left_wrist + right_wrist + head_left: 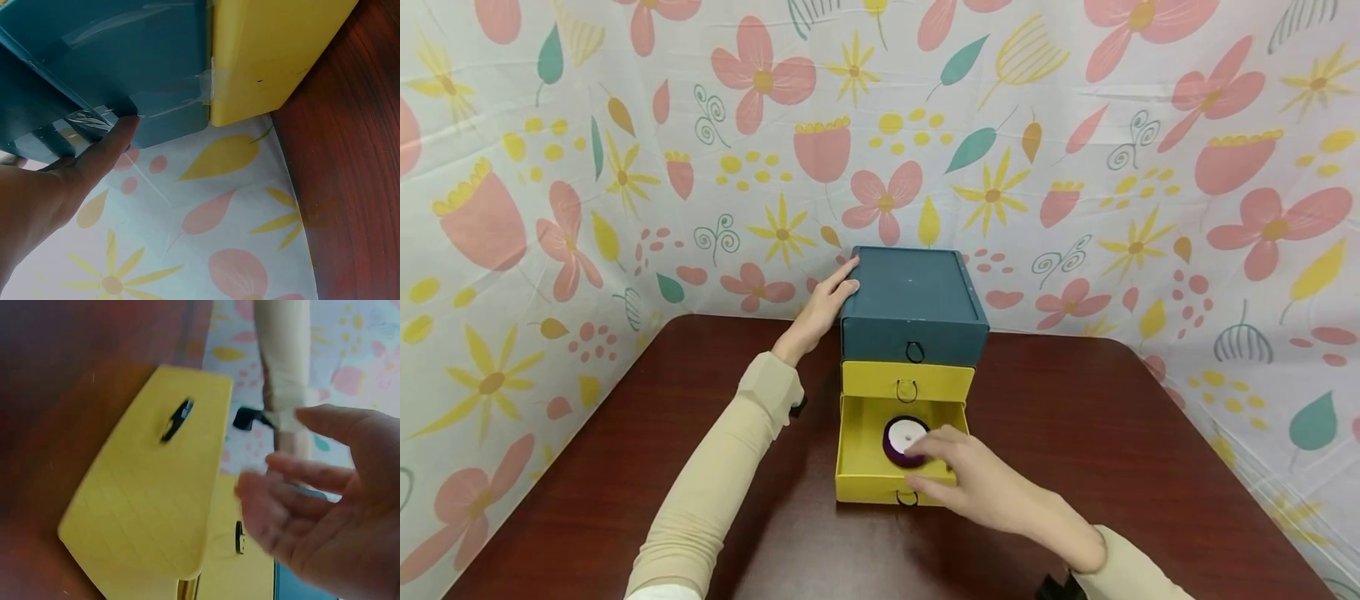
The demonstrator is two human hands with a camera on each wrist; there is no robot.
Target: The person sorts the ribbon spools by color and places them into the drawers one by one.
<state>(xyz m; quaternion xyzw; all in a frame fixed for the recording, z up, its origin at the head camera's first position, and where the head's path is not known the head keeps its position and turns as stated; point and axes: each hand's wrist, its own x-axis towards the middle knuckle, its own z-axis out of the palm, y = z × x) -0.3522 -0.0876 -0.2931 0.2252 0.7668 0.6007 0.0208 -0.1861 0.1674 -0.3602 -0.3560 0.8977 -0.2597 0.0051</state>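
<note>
A small drawer cabinet stands on the table, with a teal top section (913, 287) and yellow drawers below. Its lowest yellow drawer (865, 490) is pulled out. Inside lies a round spool (904, 432) with a white face and dark purple rim, probably ribbon. My left hand (822, 315) rests against the upper left side of the teal section; the left wrist view shows its fingers (112, 142) touching that side. Over the front right of the open drawer hovers my right hand (981, 483), fingertips overlapping the spool in view. In the right wrist view its fingers are loosely bent, holding nothing.
A closed yellow drawer (880, 380) with a black ring pull sits between the teal section and the open drawer. The dark red-brown table (1060, 417) extends to both sides. Behind it hangs a flower-patterned cloth (1060, 275).
</note>
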